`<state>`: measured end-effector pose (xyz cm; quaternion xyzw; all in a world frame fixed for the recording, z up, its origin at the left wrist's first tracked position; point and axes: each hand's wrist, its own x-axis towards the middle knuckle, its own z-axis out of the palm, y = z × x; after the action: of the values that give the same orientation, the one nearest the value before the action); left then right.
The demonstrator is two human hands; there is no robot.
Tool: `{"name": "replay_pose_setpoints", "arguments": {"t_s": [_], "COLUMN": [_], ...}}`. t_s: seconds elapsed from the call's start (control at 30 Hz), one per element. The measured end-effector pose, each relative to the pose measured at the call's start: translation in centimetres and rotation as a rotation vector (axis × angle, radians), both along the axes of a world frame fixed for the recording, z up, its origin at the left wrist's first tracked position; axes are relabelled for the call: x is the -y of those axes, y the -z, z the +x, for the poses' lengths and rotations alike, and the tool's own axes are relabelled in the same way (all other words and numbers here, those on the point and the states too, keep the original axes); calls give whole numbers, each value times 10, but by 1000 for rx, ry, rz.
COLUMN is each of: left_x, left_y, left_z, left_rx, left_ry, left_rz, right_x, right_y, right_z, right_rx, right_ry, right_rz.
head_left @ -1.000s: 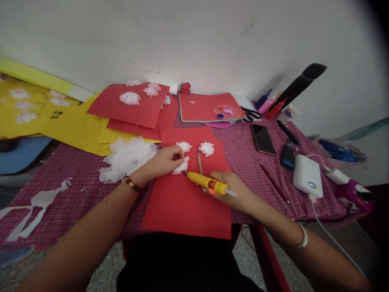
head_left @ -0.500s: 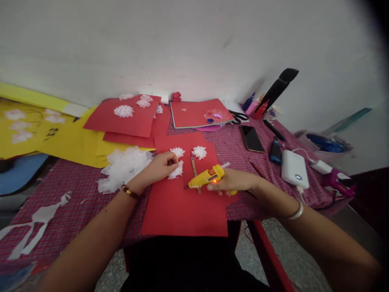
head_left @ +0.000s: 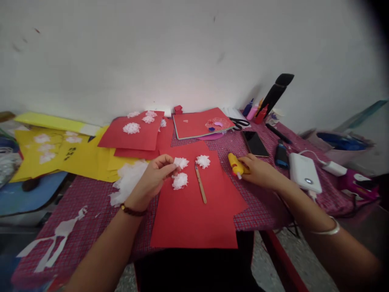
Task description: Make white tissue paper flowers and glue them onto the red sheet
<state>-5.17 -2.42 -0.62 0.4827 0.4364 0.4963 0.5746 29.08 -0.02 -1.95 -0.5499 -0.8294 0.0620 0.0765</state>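
My left hand point(head_left: 156, 174) is closed in a pinch at the left side of the red paper point(head_left: 197, 223); whatever its fingertips hold is too small to make out. Right beside the fingertips are two white ruffled paper flowers, an upper one point(head_left: 181, 163) and a lower one point(head_left: 180, 181). A third white flower point(head_left: 203, 161) lies to their right, above a flat wooden stick point(head_left: 200, 184). Right of the red paper, my right hand point(head_left: 261, 172) grips a yellow glue gun point(head_left: 234, 163) at or just over the checked cloth. A pale glue stick end pokes out of it.
Crumpled white tissue point(head_left: 129, 178) lies left of the red paper. Red cards point(head_left: 133, 140) with white flowers and yellow sheets point(head_left: 88, 162) stand behind it. A phone point(head_left: 255, 143), a power bank point(head_left: 304, 172) and scissors point(head_left: 239, 122) are on the right.
My right hand has carried the glue gun from over the red paper to the right, off the sheet. My left hand has drawn back slightly from the lower flower, and the wooden stick is uncovered.
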Motion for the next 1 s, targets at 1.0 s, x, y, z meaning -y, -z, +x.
{"name": "replay_pose_setpoints", "arguments": {"t_s": [1.0], "left_x": [7], "left_y": [0], "left_z": [11], "left_rx": [-329], "left_ry": [242], "left_rz": [20], "right_x": [4], "right_y": [-6], "right_z": [-155], "right_rx": [-1091], "right_ry": [-240], "right_rz": [-430]}}
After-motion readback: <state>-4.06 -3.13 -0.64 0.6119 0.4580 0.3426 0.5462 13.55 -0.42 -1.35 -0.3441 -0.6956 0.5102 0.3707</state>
